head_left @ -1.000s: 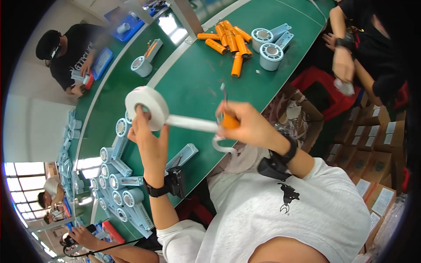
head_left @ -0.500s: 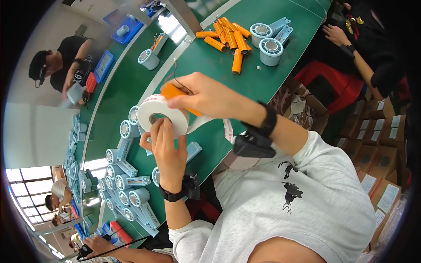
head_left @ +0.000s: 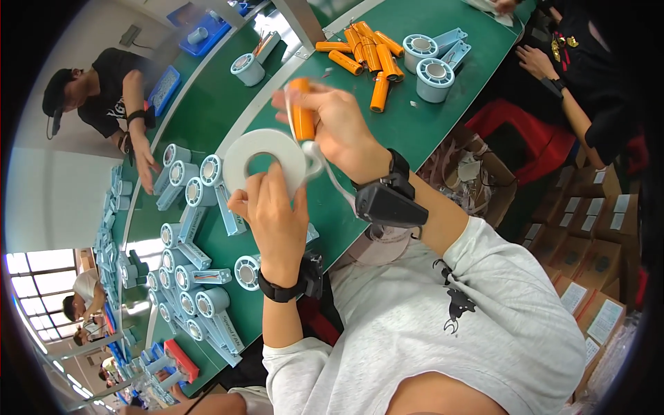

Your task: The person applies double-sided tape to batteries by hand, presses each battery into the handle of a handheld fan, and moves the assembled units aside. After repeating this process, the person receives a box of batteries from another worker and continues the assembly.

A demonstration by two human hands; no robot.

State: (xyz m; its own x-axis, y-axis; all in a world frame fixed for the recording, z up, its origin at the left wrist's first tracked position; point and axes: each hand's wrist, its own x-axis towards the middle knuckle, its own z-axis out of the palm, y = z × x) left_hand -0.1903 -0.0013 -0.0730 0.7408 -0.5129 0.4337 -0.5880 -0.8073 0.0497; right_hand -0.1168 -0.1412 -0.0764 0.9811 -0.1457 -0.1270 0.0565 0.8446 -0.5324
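My left hand grips a wide white roll of tape, its fingers hooked into the core. Beside the roll, my right hand holds an orange cylindrical battery upright between thumb and fingers; the fingertips are smeared by motion. A strip of white tape curls below the battery and trails down past the right wrist. Whether the strip sticks to the battery I cannot tell. Both hands are above the green table, close in front of my body.
Several orange batteries lie heaped at the back, next to two light-blue handheld fans. More such fans cluster at the left. A metal post rises at the back. Across the table a co-worker's hand reaches toward fans.
My right hand has drawn the battery off the roll's edge, up and to the right, and turned it upright. The roll now faces up more fully. Two more fans stand near the co-worker's hand.
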